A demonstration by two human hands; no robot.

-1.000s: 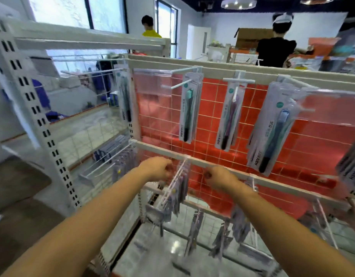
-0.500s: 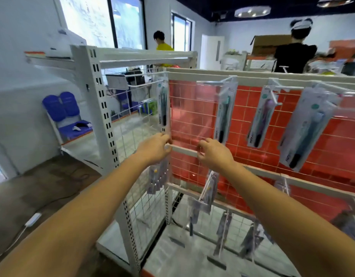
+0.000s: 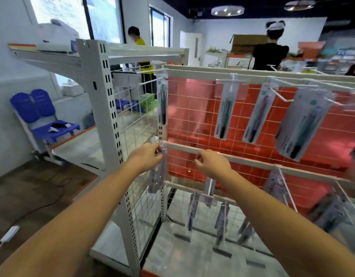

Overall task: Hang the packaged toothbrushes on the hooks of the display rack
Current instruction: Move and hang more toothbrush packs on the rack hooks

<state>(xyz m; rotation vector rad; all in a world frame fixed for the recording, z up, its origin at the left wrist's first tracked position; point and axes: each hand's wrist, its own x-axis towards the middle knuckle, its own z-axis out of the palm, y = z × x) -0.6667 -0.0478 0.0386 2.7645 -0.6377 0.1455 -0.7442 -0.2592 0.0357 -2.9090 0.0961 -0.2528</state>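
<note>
My left hand (image 3: 146, 156) pinches the top of a packaged toothbrush (image 3: 157, 176) that hangs down at the left end of the rack's middle crossbar (image 3: 180, 147). My right hand (image 3: 211, 163) is at the same crossbar a little to the right, fingers curled; I cannot see whether they hold anything. Packaged toothbrushes hang on the top-row hooks: one at the left post (image 3: 162, 102), others further right (image 3: 224, 111) (image 3: 258, 114) (image 3: 301, 124). More packs (image 3: 220, 220) hang on the lower hooks, blurred.
A red mesh panel (image 3: 192, 116) backs the rack. A white shelf upright (image 3: 104, 116) stands close on the left, with blue chairs (image 3: 40, 114) beyond. Two people (image 3: 270, 50) (image 3: 138, 40) work at the back. A power strip (image 3: 9, 233) lies on the floor.
The view swung left and both hands slid left along the middle crossbar. My left hand is now at the bar's left end, holding the pack.
</note>
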